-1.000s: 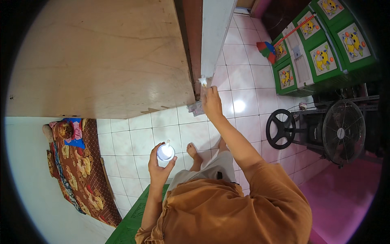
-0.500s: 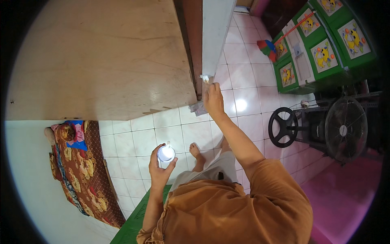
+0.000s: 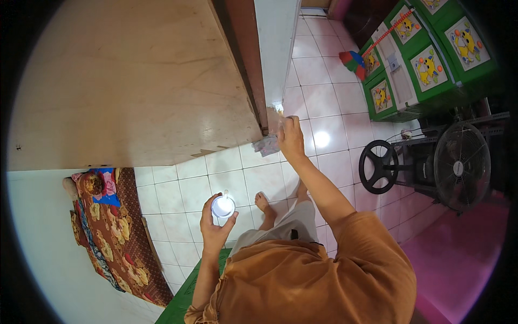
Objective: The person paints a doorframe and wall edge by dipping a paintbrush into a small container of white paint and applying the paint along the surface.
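Note:
My left hand [image 3: 215, 229] is wrapped round a small round tub of white paint [image 3: 223, 205], its open top facing up. A short pale piece stands at the tub's far rim. With my right arm stretched forward, my right hand [image 3: 292, 139] is closed on a small paintbrush [image 3: 279, 110], whose handle is mostly hidden by my fingers. The brush's whitened tip is against the lower end of the white door post [image 3: 273, 59], just above a bare brownish patch. Beside that post is a brown strip of frame [image 3: 249, 54].
A large wooden panel [image 3: 124, 81] fills the upper left. Grey crumpled material [image 3: 265, 146] lies at the post's foot. On the right are a green cabinet [image 3: 402, 110], a black steering wheel [image 3: 378, 167] and a fan [image 3: 461, 167]. A flowered mattress [image 3: 121, 237] lies at left.
My right hand and the brush have shifted slightly down along the post. The left hand still holds the tub, and the whole view has moved a little.

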The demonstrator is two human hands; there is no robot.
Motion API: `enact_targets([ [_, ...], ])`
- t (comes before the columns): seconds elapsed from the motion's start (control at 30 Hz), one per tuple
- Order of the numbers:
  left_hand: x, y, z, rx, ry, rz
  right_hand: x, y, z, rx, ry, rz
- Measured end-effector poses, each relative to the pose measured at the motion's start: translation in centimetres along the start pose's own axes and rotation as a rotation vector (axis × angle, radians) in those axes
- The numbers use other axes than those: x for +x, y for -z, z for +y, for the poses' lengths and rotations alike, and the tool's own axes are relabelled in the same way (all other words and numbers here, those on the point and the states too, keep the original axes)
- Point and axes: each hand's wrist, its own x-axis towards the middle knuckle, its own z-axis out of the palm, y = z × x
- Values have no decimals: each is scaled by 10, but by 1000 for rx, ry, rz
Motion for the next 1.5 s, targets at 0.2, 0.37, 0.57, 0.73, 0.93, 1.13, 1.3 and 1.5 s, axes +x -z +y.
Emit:
enact_targets([
  [0.2,1,-15,2,27,-9,-2,-20,8,23,-4,-56,-54],
  [0.37,4,-33,9,13,-18,-15,14,2,44,-53,-100,-87],
  [0.57,0,-42,11,24,-3,7,3,32,28,37,28,32],
  [0.73,4,-46,24,51,-11,-18,21,28,45,-82,-52,-108],
  [0.93,-12,-36,53,3,-69,26,31,80,-23,20,128,20],
  [1.13,-33,-21,90,-9,-88,54,12,128,-62,-13,65,-88],
  [1.3,-46,-24,117,-16,-115,29,29,146,-67,-48,100,-84],
  [1.5,-77,-34,138,-120,-98,107,18,234,-118,101,209,85],
])
